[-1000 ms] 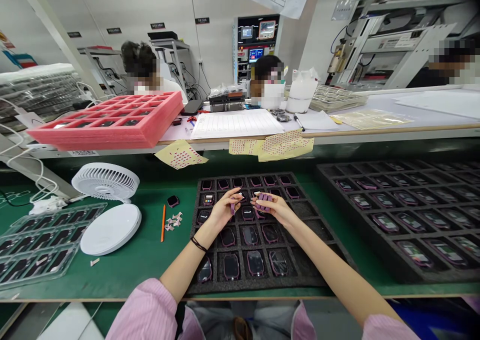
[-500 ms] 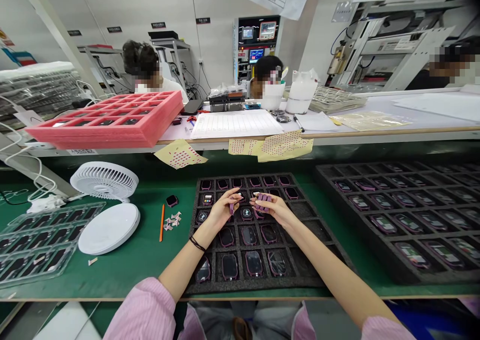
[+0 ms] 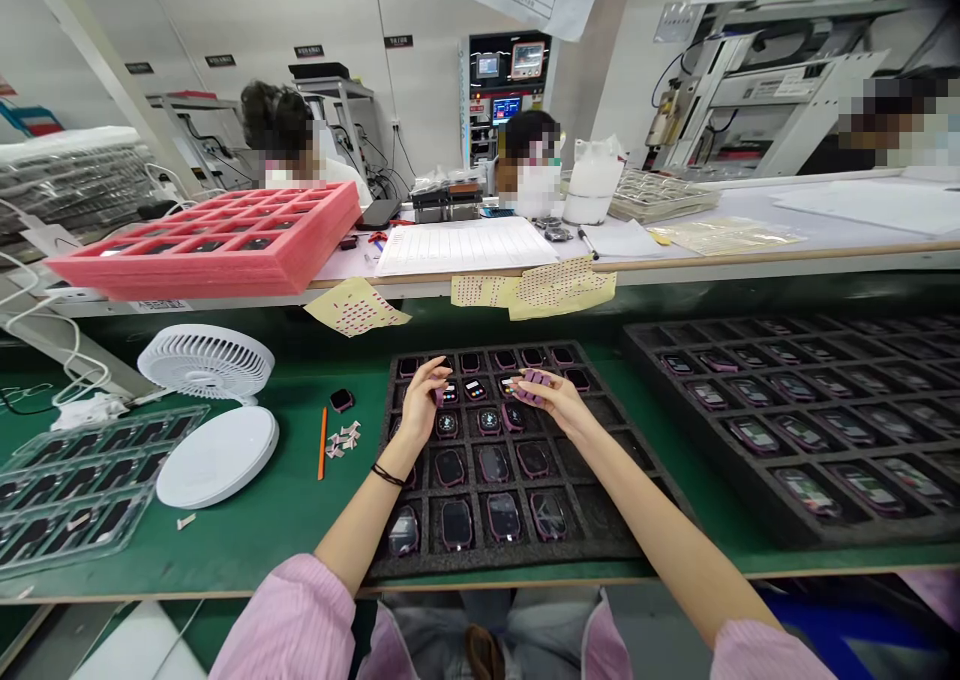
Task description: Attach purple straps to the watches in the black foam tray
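My left hand (image 3: 422, 400) is closed with a small purple piece (image 3: 440, 396) at its fingertips, above the left part of a black foam tray (image 3: 480, 566). Over the tray's middle-right, my right hand (image 3: 559, 402) grips several small purple pieces (image 3: 534, 388) side by side; their exact kind is unclear. Purple-framed smartwatches sit in the tray's compartments. Between my hands, one smartwatch (image 3: 475, 389) has a lit screen with coloured icons. A round watch face glows on another smartwatch (image 3: 489, 420) below it. Darker screens show on the nearer smartwatches (image 3: 456, 525).
A second black foam tray of watches (image 3: 750, 480) lies right. On the left are a white fan (image 3: 217, 450), an orange stick (image 3: 322, 443), a loose watch (image 3: 341, 400), small tabs (image 3: 345, 440) and a clear tray (image 3: 97, 500). A pink foam tray (image 3: 285, 270) tops the shelf. People sit beyond.
My left hand has moved left, away from my right hand, still with a purple piece. My right hand has shifted slightly right and up. More lit watch screens show between them.
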Demonstrator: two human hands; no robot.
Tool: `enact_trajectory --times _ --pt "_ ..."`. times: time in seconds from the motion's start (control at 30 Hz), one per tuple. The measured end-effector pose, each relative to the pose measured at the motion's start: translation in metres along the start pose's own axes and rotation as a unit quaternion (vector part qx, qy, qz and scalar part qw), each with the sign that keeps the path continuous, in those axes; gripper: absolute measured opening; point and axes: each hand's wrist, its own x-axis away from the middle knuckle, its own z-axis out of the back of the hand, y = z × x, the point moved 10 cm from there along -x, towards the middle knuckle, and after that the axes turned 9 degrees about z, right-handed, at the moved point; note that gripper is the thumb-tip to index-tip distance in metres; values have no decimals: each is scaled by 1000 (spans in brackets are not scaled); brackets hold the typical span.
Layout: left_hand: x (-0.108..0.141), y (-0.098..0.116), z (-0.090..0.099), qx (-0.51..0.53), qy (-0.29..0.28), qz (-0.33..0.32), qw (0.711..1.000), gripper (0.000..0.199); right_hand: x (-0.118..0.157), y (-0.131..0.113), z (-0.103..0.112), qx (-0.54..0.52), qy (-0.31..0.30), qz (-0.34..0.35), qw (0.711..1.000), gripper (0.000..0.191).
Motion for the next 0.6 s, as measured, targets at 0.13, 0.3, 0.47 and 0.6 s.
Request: enact_trajectory --times 0.13,0.3,0.47,0.6 --pt "1 5 -3 -82 -5 -37 996 40 0 -8 4 -17 12 19 1000 39" --pt "8 -4 -26 -195 -46 -54 978 38 3 -22 12 -50 6 43 998 38" --pt "23 -34 -74 -264 -156 -16 952 38 12 -35 53 -17 30 56 998 40" --pt "38 -68 -123 -325 -237 5 915 39 25 -44 94 46 70 66 994 41"
